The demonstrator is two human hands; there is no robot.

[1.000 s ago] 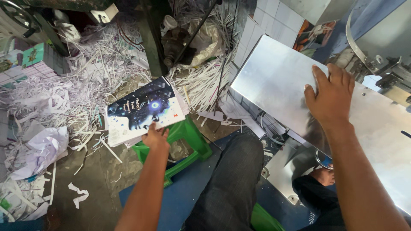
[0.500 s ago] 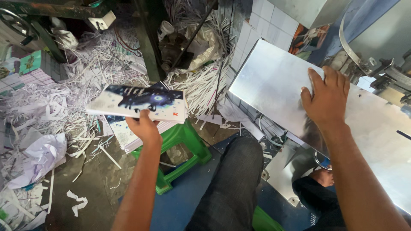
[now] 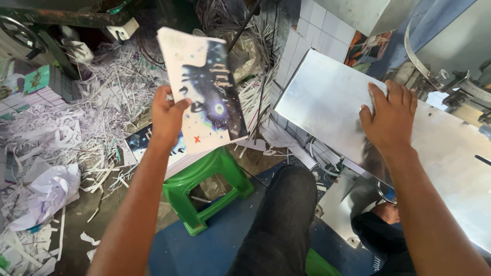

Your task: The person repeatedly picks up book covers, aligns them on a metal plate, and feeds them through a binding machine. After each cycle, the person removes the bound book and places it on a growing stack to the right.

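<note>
Left hand (image 3: 166, 116) pinches booklet (image 3: 204, 89) by one edge, thumb on cover: may slip toward green stool (image 3: 204, 189). Right hand (image 3: 389, 116) flat, open, on metal bench (image 3: 327, 97) near its corner.

We stood in what looked like a small print-finishing or bookbinding workshop. Heaps of shredded paper trimmings (image 3: 76, 128) covered the dirty floor and spilled against the white tiled wall (image 3: 312, 30). A polished steel machine table (image 3: 327, 102) filled the right side, with metal fittings and a curved band (image 3: 424, 61) behind it. At the upper left we saw dark machine framing and a handwheel (image 3: 18, 33). A stack of printed booklets (image 3: 146, 148) sat on a green plastic stool (image 3: 204, 189), and more bundled printed sheets (image 3: 30, 89) lay at the far left.
</note>
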